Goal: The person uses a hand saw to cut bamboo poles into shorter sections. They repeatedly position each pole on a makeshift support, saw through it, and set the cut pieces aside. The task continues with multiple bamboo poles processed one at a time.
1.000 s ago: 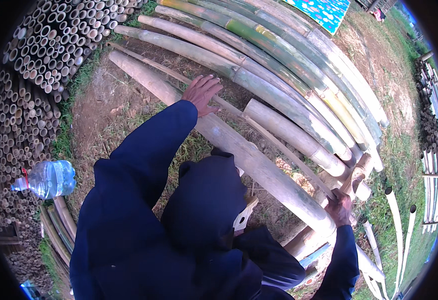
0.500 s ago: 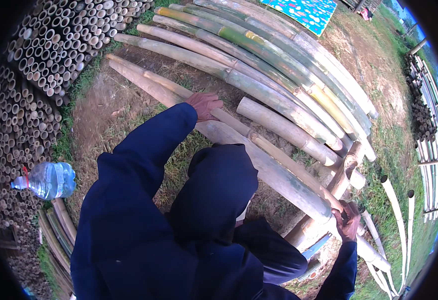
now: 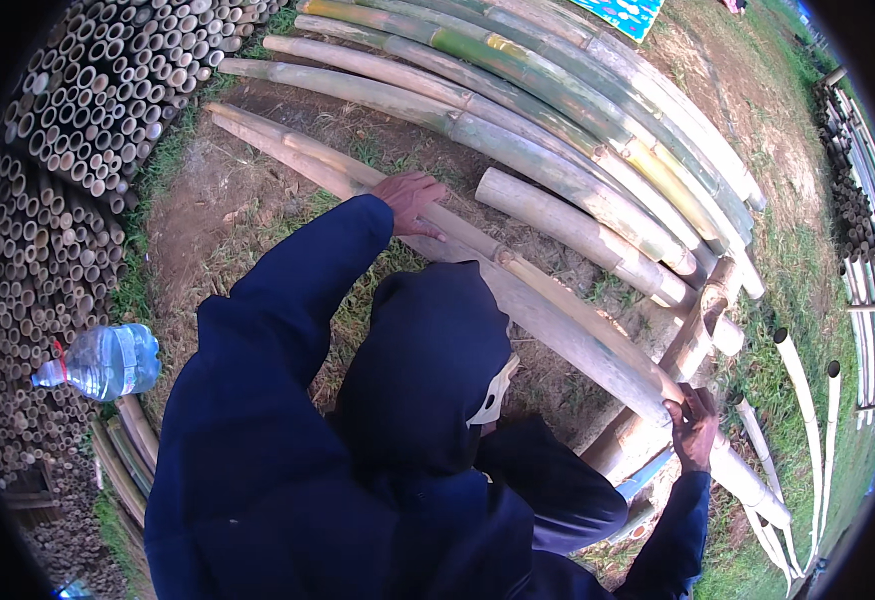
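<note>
Two long pale bamboo pieces, a far piece (image 3: 548, 290) with a raised node and a smoother near piece (image 3: 528, 310), lie side by side, slanting from upper left to lower right. My left hand (image 3: 410, 200) grips them near the middle, fingers over the far piece and thumb toward the near one. At the lower right end my right hand (image 3: 695, 428) is closed around the ends, its thumb on the near side. The right fingers are partly in shadow. Under that end is a thicker bamboo log (image 3: 623, 440).
Several large bamboo poles (image 3: 518, 150) lie beyond, with a shorter thick bamboo pole (image 3: 578, 235) nearer. A stack of cut bamboo (image 3: 78, 110) rises at left, beside a clear plastic bottle (image 3: 113, 362). Thin bamboo poles (image 3: 803, 420) stand out at right. A dark rounded clothed shape (image 3: 428, 360) blocks the middle.
The bamboo pieces look turned slightly, with the far one showing wider and the near one narrower. My left thumb now shows on the near side. The view has shifted a little.
</note>
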Tool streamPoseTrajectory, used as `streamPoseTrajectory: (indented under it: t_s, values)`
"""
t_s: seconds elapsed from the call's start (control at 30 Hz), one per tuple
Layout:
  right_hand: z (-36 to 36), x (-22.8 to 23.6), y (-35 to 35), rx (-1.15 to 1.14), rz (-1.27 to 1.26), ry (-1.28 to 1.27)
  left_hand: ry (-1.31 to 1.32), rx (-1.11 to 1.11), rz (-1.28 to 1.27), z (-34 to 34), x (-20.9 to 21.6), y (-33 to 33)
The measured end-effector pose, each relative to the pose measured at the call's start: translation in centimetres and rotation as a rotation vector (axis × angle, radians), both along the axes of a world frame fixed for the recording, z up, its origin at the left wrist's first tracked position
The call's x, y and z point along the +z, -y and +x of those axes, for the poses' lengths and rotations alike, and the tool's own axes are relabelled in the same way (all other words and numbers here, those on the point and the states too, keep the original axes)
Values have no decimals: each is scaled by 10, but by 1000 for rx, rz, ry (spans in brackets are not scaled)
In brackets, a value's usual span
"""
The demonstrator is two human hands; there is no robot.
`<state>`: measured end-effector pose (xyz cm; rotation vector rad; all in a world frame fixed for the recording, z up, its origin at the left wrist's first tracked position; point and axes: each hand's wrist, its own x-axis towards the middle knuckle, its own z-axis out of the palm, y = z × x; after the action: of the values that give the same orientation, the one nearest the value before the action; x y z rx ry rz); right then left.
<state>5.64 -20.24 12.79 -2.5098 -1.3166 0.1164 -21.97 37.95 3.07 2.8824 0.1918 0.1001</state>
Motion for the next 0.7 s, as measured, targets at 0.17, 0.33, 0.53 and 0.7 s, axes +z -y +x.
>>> streamPoseTrajectory:
  t_s: [0.17,0.33,0.53,0.7]
  values:
    - [-10,11,-1,27,25,237,11,17,49,4,5,-8]
    - [-7,1,8,-4,24,97,64,-48,66,0,0,0]
    - [-1,-20,6,-24,-4,21,-60,19,9,-4,-6,10]
    - [-10,-37,11,-37,7,-24,-20,-7,-35,-12,-26,2]
